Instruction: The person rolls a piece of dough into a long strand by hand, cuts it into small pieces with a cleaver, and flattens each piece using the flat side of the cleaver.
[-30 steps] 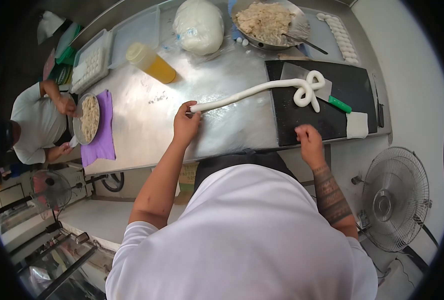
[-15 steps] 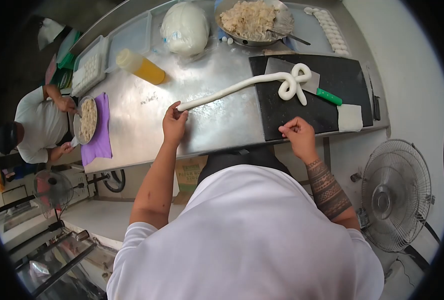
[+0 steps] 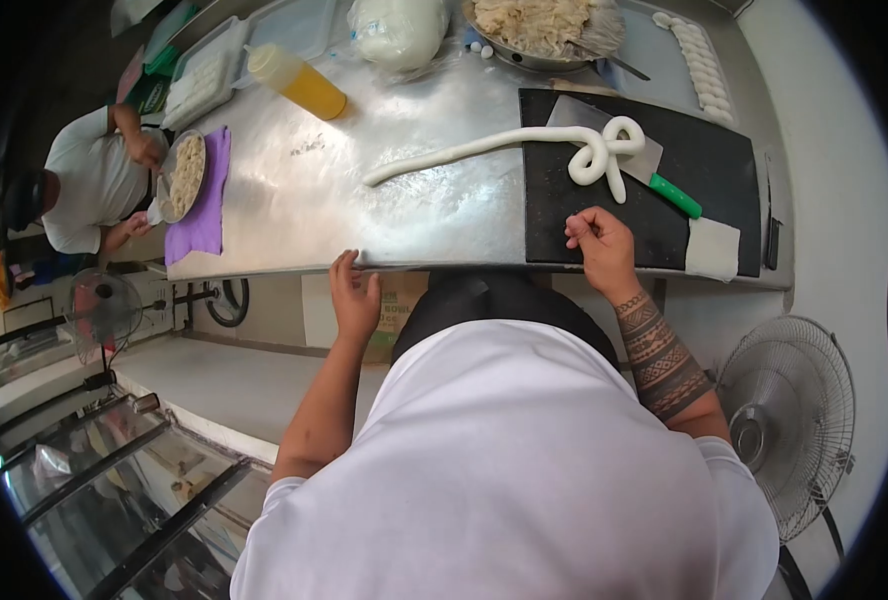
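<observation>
A long rope of white dough lies across the steel table, its far end looped over on the black board. Partly under the loops is a wide-bladed cutter with a green handle. My left hand is at the table's front edge, empty, fingers apart, a short way below the dough's left end. Over the front part of the board hovers my right hand, its fingers curled in and nothing visible in them. It is apart from the dough.
A squeeze bottle of yellow liquid, a plastic-wrapped white mass and a bowl of filling stand farther back. A white cloth lies by the board. At left, a co-worker handles a pan. A fan stands right.
My left hand has let go of the dough's left end and drawn back to the table edge. My right hand stays curled near the board. The camera view has shifted.
</observation>
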The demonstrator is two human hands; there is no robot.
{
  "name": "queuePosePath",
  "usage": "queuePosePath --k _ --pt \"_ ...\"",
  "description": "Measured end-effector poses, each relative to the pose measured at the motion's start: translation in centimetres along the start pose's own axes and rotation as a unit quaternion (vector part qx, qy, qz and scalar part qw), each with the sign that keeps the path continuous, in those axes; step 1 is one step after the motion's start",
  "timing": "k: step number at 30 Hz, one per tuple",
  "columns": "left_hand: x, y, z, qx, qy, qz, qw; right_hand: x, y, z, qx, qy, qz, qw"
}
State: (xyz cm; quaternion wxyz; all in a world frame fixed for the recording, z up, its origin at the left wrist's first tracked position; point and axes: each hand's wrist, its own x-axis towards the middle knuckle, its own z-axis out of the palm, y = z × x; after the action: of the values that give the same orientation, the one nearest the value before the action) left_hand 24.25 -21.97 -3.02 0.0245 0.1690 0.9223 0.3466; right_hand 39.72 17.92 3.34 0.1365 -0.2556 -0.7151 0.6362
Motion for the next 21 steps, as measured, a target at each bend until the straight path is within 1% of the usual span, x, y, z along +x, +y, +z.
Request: queuePosePath --k 1,3,4,6,7,9,12,13,15,17,20,21 --pt "-1.1 -0.3 0.0 0.012 0.009 0.011 1.0 0.0 -0.1 -0.1 0.002 -0.007 0.0 1.0" --pt "-3.0 -1.2 0.5 0.036 0.027 0.033 0.998 0.0 -0.3 -0.7 -0.042 -0.03 0.03 0.998" --pt "-3.9 -1.5 0.6 0.03 0.012 0.007 0.999 0.0 -0.4 -1.0 -0.065 -0.042 0.045 0.996" --pt "-5.4 -1.4 0.8 0.018 -0.017 -0.045 0.999 0.0 0.5 -1.0 -0.043 -0.06 0.033 0.997" --pt "-6.1 -1.4 1.0 0.015 -0.021 -0.047 0.999 0.1 1.0 -0.9 -0.032 -0.07 0.026 0.997" --pt "-7.0 -1.0 1.4 0.01 -0.027 -0.047 0.998 1.3 0.9 -0.3 -0.103 -0.095 -0.027 0.99" --pt "-7.9 0.0 2.1 0.004 -0.069 -0.062 0.996 4.6 -0.5 1.6 -0.214 -0.107 -0.1 0.966" --pt "-7.8 0.4 2.4 0.004 -0.075 -0.046 0.996 6.2 -1.4 2.4 -0.252 -0.107 -0.124 0.954" --pt "-7.7 1.0 2.7 0.003 -0.088 -0.016 0.996 10.2 -2.9 3.8 -0.204 -0.085 -0.141 0.965" --pt "-7.2 2.2 2.7 0.004 -0.086 -0.002 0.996 13.6 -2.9 4.5 -0.174 -0.015 -0.212 0.962" --pt "-6.5 2.7 2.7 0.014 -0.077 0.016 0.997 12.8 -7.1 3.3 -0.169 -0.002 -0.121 0.978" --pt "-6.3 2.8 2.8 0.017 -0.074 0.02 0.997 12.4 -6.4 2.8 -0.145 0.012 -0.143 0.979"
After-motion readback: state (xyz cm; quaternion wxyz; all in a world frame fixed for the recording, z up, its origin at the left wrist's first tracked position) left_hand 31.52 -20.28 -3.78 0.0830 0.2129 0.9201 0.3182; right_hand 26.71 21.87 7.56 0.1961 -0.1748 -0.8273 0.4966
